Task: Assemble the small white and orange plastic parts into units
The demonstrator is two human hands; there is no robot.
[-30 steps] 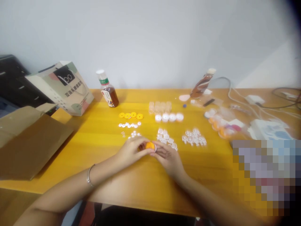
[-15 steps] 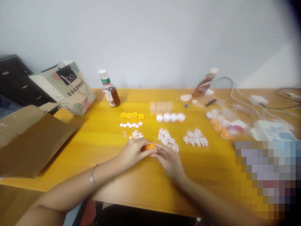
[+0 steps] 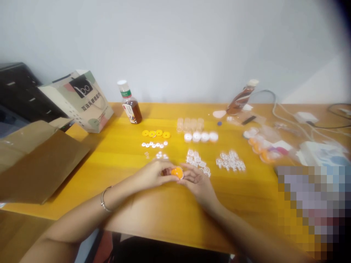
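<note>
A small round orange piece (image 3: 177,172) with a pale rim is held between both hands above the table's near middle. My left hand (image 3: 157,174) pinches it from the left, and my right hand (image 3: 196,180) has its fingers on the right side of it. Just beyond the hands lie small white pieces (image 3: 161,155) and white lattice-like parts (image 3: 194,159). Farther back are a row of yellow discs (image 3: 156,134), a row of white discs (image 3: 200,137), small white round parts (image 3: 154,145) and clear cylinders (image 3: 190,124).
An open cardboard box (image 3: 41,160) and a paper bag (image 3: 82,100) stand at the left. Two bottles (image 3: 132,106) (image 3: 241,98) stand at the back. More white lattice parts (image 3: 230,161), wrapped orange pieces (image 3: 263,148) and cables (image 3: 285,122) lie at the right.
The orange piece now shows more of its round face between my fingers. My left hand has shifted slightly left and my right hand slightly right. The whole view has shifted a little.
</note>
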